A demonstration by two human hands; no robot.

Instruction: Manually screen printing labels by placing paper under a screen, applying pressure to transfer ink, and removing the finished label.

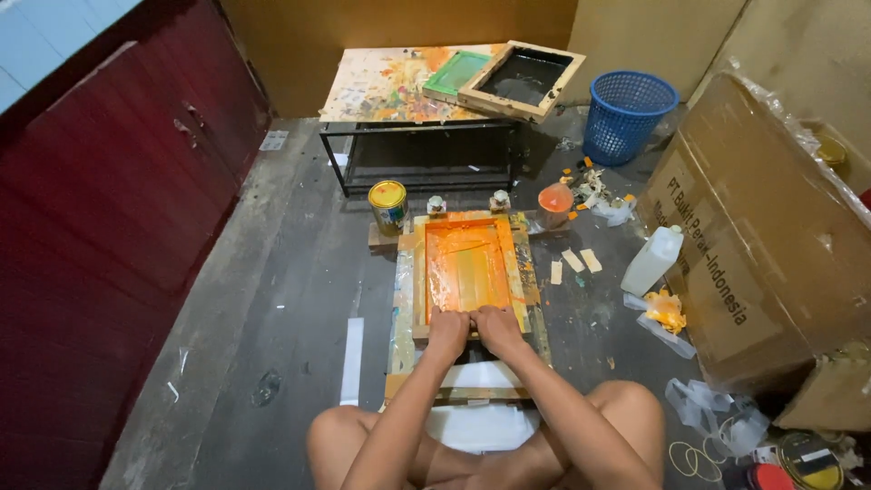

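I see both hands side by side, touching, on the near edge of the wooden frame (470,269) on the floor. Left hand (448,328) and right hand (498,327) are each curled down over something at that edge; it's hidden under the fingers, so I can't tell what they grip. The frame's screen, just ahead of the hands, is smeared orange. Beyond the frame: a yellow-lidded paint can (388,205) ahead-left, an orange-topped jar (555,203) ahead-right. A white plastic bottle (652,260) stands well right of the right hand, by a cardboard box (771,236). A blue basket (628,112) sits far ahead-right, next to a paint-stained table (386,86) holding 2 more frames.
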